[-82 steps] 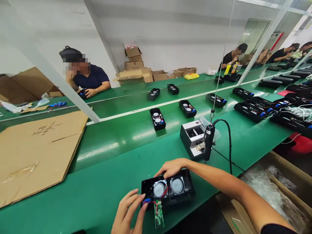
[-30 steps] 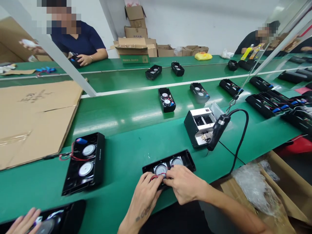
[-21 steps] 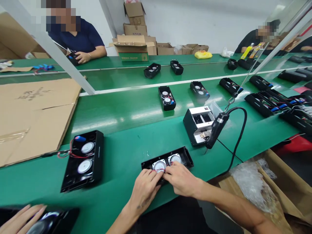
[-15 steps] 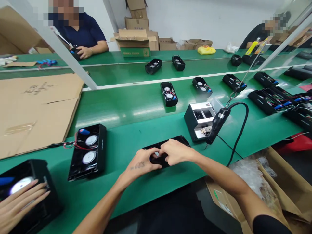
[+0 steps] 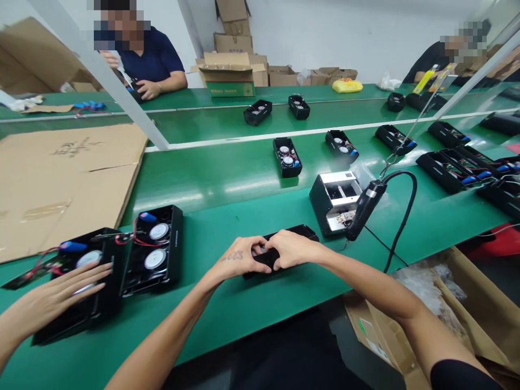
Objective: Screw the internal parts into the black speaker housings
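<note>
My left hand and my right hand meet over a black speaker housing lying on the green bench near its front edge. Both hands have their fingers curled and pressed onto the housing's middle, hiding the round drivers and wires inside it. Only the housing's far edge and right end show past my fingers.
A co-worker's hand rests on another black speaker housing at the left, beside a third one. A hanging electric screwdriver and a black-and-white box stand right of my hands. Flat cardboard lies far left. More housings ride the belt.
My hands have closed in over the housing, now covering its drivers. The co-worker's hand has pushed a further housing in from the left, up beside the one lying there.
</note>
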The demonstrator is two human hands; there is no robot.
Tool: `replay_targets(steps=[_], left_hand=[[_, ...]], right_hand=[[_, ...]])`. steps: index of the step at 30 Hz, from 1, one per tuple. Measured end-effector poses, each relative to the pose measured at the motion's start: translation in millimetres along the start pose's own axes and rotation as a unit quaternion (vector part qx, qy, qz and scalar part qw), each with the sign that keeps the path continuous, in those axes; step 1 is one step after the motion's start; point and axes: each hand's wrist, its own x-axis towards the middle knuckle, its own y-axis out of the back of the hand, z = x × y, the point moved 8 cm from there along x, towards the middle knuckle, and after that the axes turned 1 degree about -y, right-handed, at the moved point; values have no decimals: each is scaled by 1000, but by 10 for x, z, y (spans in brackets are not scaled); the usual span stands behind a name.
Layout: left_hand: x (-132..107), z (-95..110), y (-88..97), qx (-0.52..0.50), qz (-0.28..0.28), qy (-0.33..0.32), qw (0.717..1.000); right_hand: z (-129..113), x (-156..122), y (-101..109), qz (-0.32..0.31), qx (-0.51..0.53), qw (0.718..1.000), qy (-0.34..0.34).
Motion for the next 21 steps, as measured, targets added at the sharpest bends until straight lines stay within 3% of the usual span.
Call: replay_targets(steps=[6,21], left_hand=[[22,-28,2,-16,-4,3,1000],[6,-24,-47,-22,13,-10,1000]], right_hand=[[-29,17,44,13,-11,1000,-18],[-91,-27,-72,78,-73,994,22]])
